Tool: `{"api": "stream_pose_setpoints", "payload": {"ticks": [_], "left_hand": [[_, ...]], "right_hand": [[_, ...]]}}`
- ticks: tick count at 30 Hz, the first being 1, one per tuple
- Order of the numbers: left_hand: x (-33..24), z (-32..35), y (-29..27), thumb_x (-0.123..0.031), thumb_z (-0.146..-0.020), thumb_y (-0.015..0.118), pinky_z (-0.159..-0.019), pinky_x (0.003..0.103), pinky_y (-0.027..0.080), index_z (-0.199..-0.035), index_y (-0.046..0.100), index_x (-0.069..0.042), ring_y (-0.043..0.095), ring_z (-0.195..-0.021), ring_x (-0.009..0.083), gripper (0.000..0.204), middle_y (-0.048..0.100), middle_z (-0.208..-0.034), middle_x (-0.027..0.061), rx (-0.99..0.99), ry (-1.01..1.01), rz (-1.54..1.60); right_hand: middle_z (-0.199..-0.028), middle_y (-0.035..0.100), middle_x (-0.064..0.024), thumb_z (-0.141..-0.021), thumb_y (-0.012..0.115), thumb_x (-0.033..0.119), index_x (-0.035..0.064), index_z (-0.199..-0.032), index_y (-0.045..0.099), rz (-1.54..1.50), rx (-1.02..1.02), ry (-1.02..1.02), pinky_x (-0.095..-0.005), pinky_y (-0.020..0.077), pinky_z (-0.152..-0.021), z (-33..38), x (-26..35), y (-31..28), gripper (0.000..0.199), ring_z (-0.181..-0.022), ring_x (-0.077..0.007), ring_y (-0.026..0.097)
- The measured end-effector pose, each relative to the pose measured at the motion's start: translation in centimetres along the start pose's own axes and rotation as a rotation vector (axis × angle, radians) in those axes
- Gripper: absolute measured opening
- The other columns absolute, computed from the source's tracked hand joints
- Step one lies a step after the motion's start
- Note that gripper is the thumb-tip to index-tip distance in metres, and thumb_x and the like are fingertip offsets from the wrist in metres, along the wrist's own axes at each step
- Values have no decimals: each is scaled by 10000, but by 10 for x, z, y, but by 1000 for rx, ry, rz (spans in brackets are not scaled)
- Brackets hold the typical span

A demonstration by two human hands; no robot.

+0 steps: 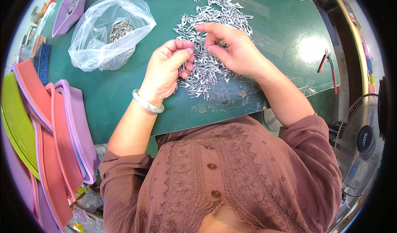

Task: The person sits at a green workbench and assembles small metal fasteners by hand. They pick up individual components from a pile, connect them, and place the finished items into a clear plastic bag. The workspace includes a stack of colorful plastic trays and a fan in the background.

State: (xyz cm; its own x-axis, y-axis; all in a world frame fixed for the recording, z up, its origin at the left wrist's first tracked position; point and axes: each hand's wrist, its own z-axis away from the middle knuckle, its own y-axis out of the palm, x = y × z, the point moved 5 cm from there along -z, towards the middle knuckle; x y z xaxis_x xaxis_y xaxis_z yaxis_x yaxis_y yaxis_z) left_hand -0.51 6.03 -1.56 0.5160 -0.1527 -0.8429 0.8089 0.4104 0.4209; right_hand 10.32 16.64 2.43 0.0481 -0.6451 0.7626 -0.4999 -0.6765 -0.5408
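Observation:
A loose heap of small, silvery, forked metal pieces lies on the green tabletop in front of me. At the heap's left edge, my left hand is closed, thumb pressed toward its curled fingers. Whatever they hold, if anything, is too small to make out against the heap. Over the right part of the pile hovers my right hand. Its index finger reaches left, and the thumb stands apart from it; nothing shows between them. A pale stone-like bangle circles my left wrist.
A clear plastic bag holding more metal pieces sits left, beside a purple tray. Stacked pink, green and purple baskets crowd the near left. Red-handled pliers lie at the table's right edge, with a fan below.

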Motion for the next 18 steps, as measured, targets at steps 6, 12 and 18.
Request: {"api": "stream_pose_setpoints", "payload": {"ticks": [6,12,18], "left_hand": [[1,4,9,-106,-860,544,-429,159,352,-1002,568,-15,499,-559,57,170,568,-719,14,78,-81,-145],[4,3,8,-141,-868,560,-415,147,335,-928,584,-26,490,-534,51,132,566,-689,0,80,-81,-105],[1,3,5,-139,-873,553,-413,147,326,-907,584,-30,480,-531,46,118,563,-688,-3,60,-57,-110]], "right_hand": [[-791,546,1,-801,568,-35,18,-1187,492,-328,-59,82,-223,430,-729,1,-4,-1,397,-769,-79,517],[-819,558,-4,-818,565,-16,10,-1184,486,-497,-62,158,-210,433,-722,1,-8,0,376,-771,-67,522],[-772,567,13,-818,575,19,-6,-1139,513,-507,-86,203,-210,432,-676,-2,-13,-3,328,-723,-57,518]]}}
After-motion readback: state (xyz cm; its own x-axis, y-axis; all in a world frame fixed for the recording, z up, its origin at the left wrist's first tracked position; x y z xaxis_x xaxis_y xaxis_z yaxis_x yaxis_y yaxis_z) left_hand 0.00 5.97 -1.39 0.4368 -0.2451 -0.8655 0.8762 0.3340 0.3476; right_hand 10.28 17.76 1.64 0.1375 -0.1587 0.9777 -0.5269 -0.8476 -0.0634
